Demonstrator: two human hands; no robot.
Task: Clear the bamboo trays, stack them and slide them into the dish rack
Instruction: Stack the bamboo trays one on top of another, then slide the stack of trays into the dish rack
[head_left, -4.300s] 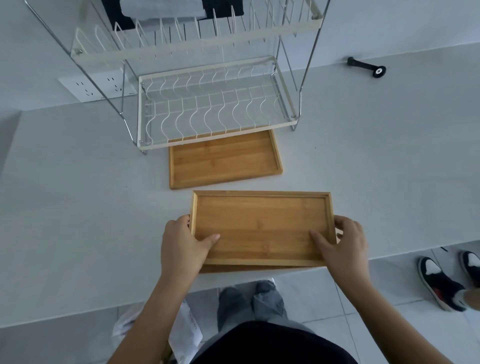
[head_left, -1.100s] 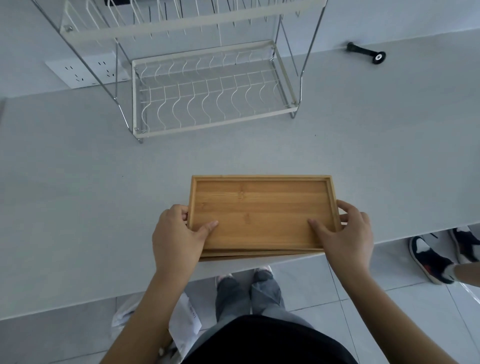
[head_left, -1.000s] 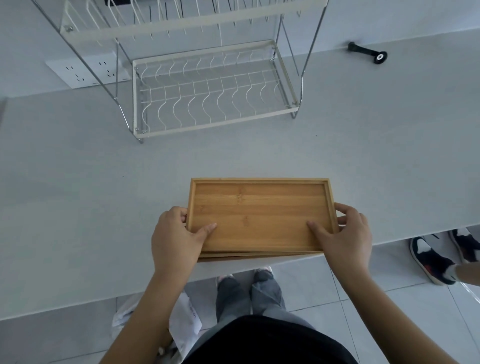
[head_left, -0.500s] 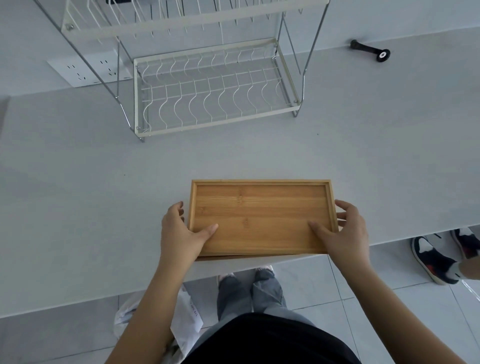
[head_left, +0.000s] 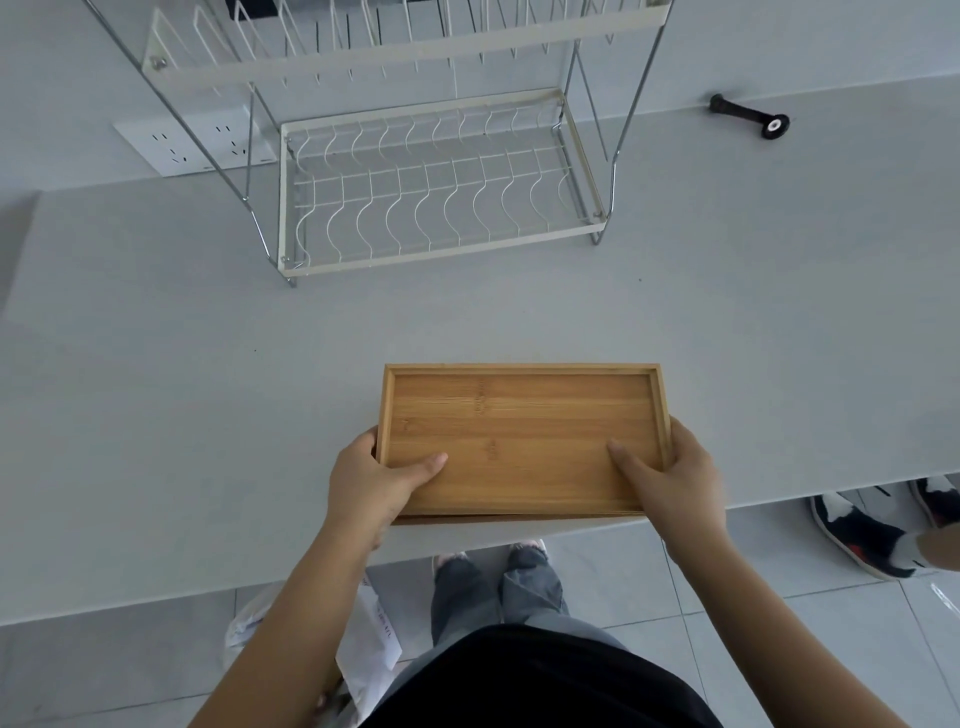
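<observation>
Stacked bamboo trays (head_left: 522, 436) lie at the near edge of the grey counter (head_left: 182, 389), the top one empty, a sliver of a lower tray showing under its front edge. My left hand (head_left: 374, 483) grips the stack's left end, thumb inside the top tray. My right hand (head_left: 670, 483) grips the right end the same way. The white wire dish rack (head_left: 441, 192) stands at the back of the counter, its lower shelf empty, well beyond the trays.
A wall socket plate (head_left: 192, 145) sits behind the rack's left leg. A black handle-like object (head_left: 753, 117) lies at the back right. Another person's shoes (head_left: 872, 525) stand on the tiled floor at the right. A white bag (head_left: 363, 639) lies by my feet.
The tray that lay partly under the rack 4.3 s ago is gone from there and the stack sits in my hands. Over the last second the stack and both hands barely moved.
</observation>
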